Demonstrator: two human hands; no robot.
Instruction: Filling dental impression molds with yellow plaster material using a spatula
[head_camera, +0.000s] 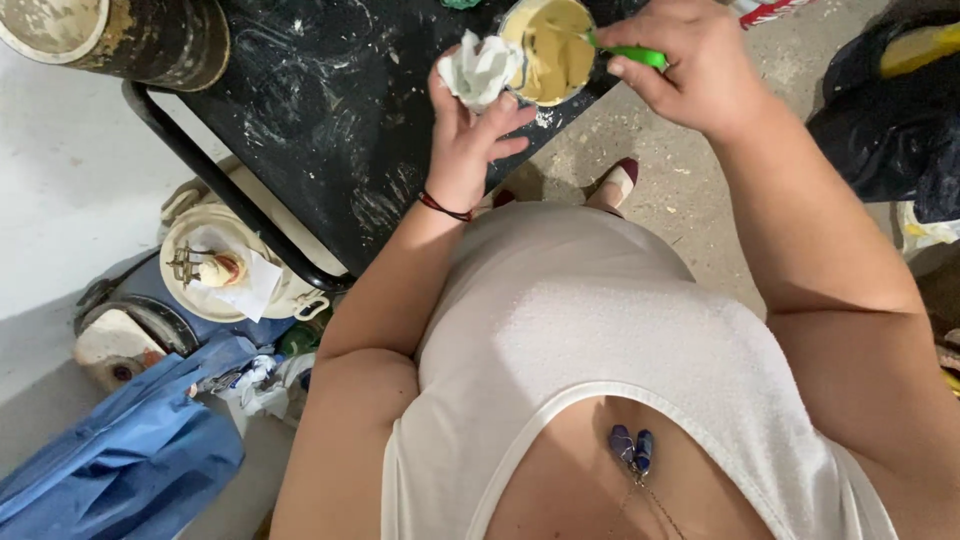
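A small round can of beige paste sits at the edge of a black, paint-smeared table. My left hand holds a crumpled white tissue against the can's left side. My right hand grips a green-handled tool whose tip reaches into the paste. A red cord is tied around my left wrist.
A large dirty drum stands at the table's far left. Under the table lie a cream bucket lid with paper, a blue cloth and rags. Black bags sit on the concrete floor at right.
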